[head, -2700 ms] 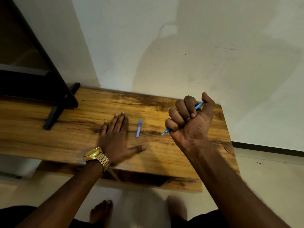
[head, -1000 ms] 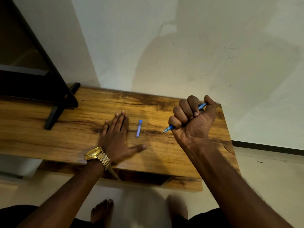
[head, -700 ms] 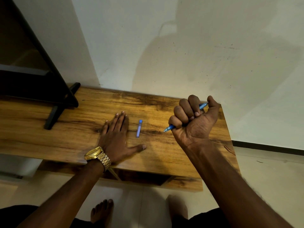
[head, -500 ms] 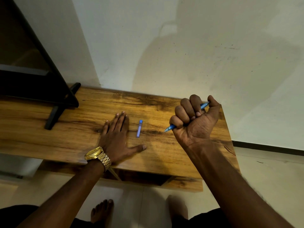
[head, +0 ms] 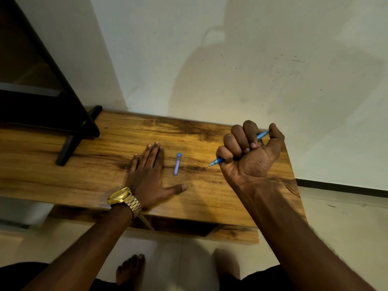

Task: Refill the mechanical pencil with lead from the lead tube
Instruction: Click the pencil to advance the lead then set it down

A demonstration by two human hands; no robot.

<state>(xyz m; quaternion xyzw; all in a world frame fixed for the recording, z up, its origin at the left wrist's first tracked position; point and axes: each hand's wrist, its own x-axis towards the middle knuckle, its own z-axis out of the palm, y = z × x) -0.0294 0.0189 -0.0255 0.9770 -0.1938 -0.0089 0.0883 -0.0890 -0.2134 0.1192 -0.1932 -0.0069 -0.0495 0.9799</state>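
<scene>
My right hand grips a blue mechanical pencil in a fist above the right part of the wooden table. The thumb sits on the pencil's rear end and the thin tip points down-left toward the tabletop. A small blue lead tube lies flat on the table between my hands, untouched. My left hand rests flat on the wood just left of the tube, fingers straight, thumb spread toward it.
A black stand with a foot occupies the table's back left. A white wall rises right behind the table. The table's right edge is close to my right hand. My bare foot shows on the floor below.
My right hand has shifted slightly right and up with the pencil, and the thumb has moved onto its rear end. The left hand and the lead tube have stayed put.
</scene>
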